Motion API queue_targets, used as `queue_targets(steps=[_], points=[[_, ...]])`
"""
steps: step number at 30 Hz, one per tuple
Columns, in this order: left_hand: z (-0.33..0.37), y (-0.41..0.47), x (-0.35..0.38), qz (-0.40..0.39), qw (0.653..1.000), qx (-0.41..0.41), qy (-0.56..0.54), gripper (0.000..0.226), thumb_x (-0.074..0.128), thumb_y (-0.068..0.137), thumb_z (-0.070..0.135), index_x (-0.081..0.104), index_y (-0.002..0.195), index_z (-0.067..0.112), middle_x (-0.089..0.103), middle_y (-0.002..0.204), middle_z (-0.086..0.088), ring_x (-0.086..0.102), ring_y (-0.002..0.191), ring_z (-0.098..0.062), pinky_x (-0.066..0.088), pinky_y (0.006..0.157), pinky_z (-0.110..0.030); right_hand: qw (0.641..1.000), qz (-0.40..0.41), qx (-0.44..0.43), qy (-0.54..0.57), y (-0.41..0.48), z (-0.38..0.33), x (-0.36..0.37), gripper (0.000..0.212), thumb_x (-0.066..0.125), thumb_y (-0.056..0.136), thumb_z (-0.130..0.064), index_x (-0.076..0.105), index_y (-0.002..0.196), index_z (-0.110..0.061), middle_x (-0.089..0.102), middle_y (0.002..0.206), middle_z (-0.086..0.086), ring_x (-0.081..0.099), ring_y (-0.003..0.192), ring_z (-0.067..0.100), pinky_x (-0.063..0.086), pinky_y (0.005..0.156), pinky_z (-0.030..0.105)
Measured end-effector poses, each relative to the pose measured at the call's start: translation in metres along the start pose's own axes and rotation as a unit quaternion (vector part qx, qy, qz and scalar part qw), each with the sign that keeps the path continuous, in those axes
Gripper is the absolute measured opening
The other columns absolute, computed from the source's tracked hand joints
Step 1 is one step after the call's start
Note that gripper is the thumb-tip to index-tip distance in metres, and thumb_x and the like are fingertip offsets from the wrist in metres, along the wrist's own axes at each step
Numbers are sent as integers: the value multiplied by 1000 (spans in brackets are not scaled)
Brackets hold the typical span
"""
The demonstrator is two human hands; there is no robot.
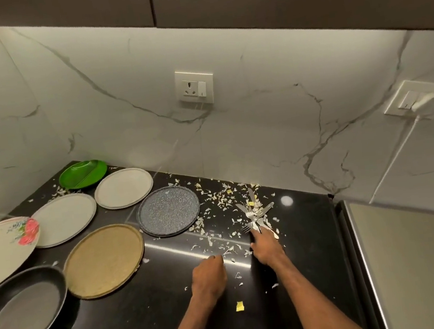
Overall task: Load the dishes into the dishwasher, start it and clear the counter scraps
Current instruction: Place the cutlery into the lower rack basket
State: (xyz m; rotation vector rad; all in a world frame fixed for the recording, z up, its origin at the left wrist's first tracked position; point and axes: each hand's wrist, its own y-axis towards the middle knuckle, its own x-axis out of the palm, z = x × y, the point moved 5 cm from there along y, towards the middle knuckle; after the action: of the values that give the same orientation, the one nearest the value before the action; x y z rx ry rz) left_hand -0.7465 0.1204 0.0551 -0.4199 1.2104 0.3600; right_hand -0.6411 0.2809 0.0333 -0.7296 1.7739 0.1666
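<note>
Judging by the desk (pixel 304 238), loading had hardly begun: plates (pixel 104 260), pan (pixel 24 316) and scraps (pixel 216 201) all lay out. The right grip (pixel 265 246) was closed on the cutlery (pixel 254 213). The left grip (pixel 209 274) was curled, its contents impossible to tell.

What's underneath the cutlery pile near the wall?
White scraps and a yellow bit show between the crossed cutlery, on the black counter. The right hand grips the handles, so whatever lies beneath them is covered.

plates (pixel 123 188) left on counter (pixel 301 236), cutlery (pixel 254 214) right
</note>
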Motion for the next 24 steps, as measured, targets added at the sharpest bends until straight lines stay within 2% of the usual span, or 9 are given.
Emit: queue_targets(steps=[4,7,12,14,16,17,19,21,24], points=[[8,17,7,9,999,1,-39,24,37,101,29,55,114,19,67,113,-1,63,107,-24,49,85,-38,997,72,-7,-38,-2,0,-4,37,55,96,-11,53,132,-18,51,130,4,48,116,19,46,97,34],[13,30,5,13,999,12,-50,24,37,102,31,55,113,19,68,110,-2,63,103,-24,50,83,-37,995,88,26,-33,-4,2,1,20,55,95,-10,57,113,-18,56,117,1,51,99,14,49,84,29],[25,42,3,35,993,12,-116,22,40,101,34,57,111,23,69,105,4,64,96,-17,49,81,-34,985,97,81,119,-15,2,7,36,56,90,2,42,118,-18,59,107,0,51,82,14,36,56,18],[29,41,6,30,990,10,-139,22,43,101,35,58,113,24,69,106,6,64,96,-15,45,76,-31,969,96,112,198,-17,6,15,35,58,92,-2,48,122,-18,62,108,1,52,83,13,38,56,17],[31,40,14,14,984,0,-176,20,46,100,37,58,111,26,69,104,8,65,94,-14,45,73,-29,922,95,174,334,-18,14,22,13,59,95,-9,66,106,-13,69,91,2,58,75,14,51,63,32],[30,41,19,6,980,-9,-200,18,47,99,38,59,108,27,70,101,9,65,91,-13,48,74,-30,879,77,198,427,-19,17,27,15,56,96,-7,70,97,-12,69,80,4,58,67,15,52,61,37],[31,41,30,-20,964,-15,-266,16,49,97,42,60,102,30,70,94,11,67,86,-11,55,79,-37,776,15,224,590,-30,13,35,27,44,95,4,68,98,-8,67,76,9,59,61,15,49,52,30],[35,38,38,-39,943,-3,-330,14,51,99,40,61,100,29,71,93,10,68,82,-9,58,78,-43,698,-4,220,681,-43,9,35,27,42,97,5,66,101,-7,70,87,10,66,73,20,53,58,31],[40,25,37,-49,917,7,-395,11,58,99,34,58,102,24,71,94,5,69,81,-9,60,74,-44,639,7,210,740,-61,5,32,17,51,100,-7,67,99,-11,72,92,5,67,91,21,52,73,36]])
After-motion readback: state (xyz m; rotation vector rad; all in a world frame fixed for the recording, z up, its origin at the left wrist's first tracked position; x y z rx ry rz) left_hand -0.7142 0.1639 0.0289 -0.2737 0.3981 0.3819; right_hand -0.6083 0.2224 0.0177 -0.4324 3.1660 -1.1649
